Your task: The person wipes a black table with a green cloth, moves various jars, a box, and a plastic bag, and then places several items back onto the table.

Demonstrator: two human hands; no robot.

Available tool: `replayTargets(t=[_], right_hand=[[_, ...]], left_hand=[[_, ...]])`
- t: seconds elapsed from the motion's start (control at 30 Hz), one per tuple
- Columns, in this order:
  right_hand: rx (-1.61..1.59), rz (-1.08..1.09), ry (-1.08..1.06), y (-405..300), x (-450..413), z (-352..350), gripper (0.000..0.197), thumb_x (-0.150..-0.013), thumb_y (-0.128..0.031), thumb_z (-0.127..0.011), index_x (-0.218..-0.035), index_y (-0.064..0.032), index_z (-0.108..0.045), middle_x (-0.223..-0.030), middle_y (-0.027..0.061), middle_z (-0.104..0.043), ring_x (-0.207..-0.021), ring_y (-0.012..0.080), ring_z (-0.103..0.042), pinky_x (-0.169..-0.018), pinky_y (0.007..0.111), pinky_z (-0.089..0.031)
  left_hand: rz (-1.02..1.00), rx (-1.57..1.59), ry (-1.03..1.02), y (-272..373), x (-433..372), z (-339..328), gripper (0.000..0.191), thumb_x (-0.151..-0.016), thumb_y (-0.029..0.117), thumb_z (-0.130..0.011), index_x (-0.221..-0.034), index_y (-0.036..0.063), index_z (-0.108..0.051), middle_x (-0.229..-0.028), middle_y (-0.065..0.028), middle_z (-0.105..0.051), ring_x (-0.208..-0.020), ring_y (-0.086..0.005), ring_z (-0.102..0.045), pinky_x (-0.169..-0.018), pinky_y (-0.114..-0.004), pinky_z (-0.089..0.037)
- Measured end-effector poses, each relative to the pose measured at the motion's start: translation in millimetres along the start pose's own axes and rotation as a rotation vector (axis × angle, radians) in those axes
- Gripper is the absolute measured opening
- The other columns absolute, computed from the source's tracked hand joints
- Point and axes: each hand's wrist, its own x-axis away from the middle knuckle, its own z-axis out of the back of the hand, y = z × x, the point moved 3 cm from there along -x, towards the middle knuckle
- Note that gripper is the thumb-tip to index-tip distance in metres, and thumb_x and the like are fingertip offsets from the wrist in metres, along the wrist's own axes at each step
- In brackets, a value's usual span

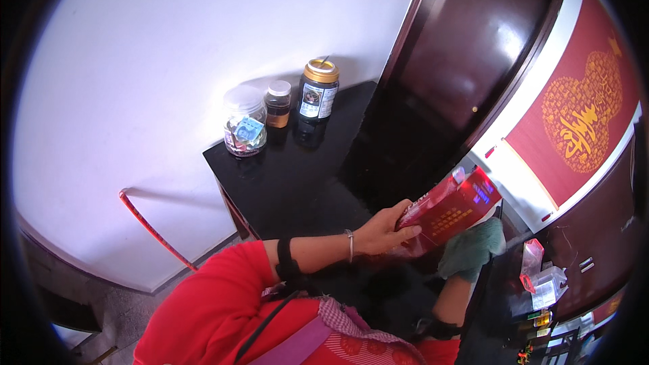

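My left hand (388,229) grips the near end of a red box (448,215) with yellow writing, thumb across its face. The box is tilted up to the right, above a glossy black tabletop (299,187). Wrapped in a green cloth (469,248), my right hand (479,243) is mostly hidden, close below the box's far end. Whether the cloth touches the box cannot be made out.
By the wall stand a transparent jar with banknotes (246,129), a small white-lidded jar (278,104) and a dark gold-lidded jar (318,94). A red stick (154,233) leans left. Plastic packages (540,274) lie right. Beyond is a dark door (456,45).
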Motion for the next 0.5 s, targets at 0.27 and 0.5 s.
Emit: replayTargets(t=[0.27,0.5], right_hand=[[-0.278,-0.085,-0.51,-13,67,-49,0.048,-0.08,-0.019,-0.059,-0.121,-0.0017,-0.04,-0.116,0.0119,-0.051,-0.102,0.0216,-0.053,-0.086,0.033,-0.045],[-0.327,-0.128,-0.326,10,89,-78,0.051,-0.08,-0.019,-0.061,-0.123,-0.0011,-0.039,-0.118,0.0126,-0.051,-0.103,0.0213,-0.053,-0.086,0.032,-0.046]], left_hand=[[0.132,0.582,0.401,-17,-26,16,0.024,-0.089,0.02,-0.051,-0.107,0.0039,-0.047,-0.094,-0.0029,-0.057,-0.079,-0.0065,-0.055,-0.069,-0.023,-0.048],[-0.19,0.682,0.634,16,-33,18,0.019,-0.087,0.017,-0.054,-0.096,0.0036,-0.044,-0.084,-0.0049,-0.057,-0.067,-0.0087,-0.056,-0.058,-0.023,-0.048]])
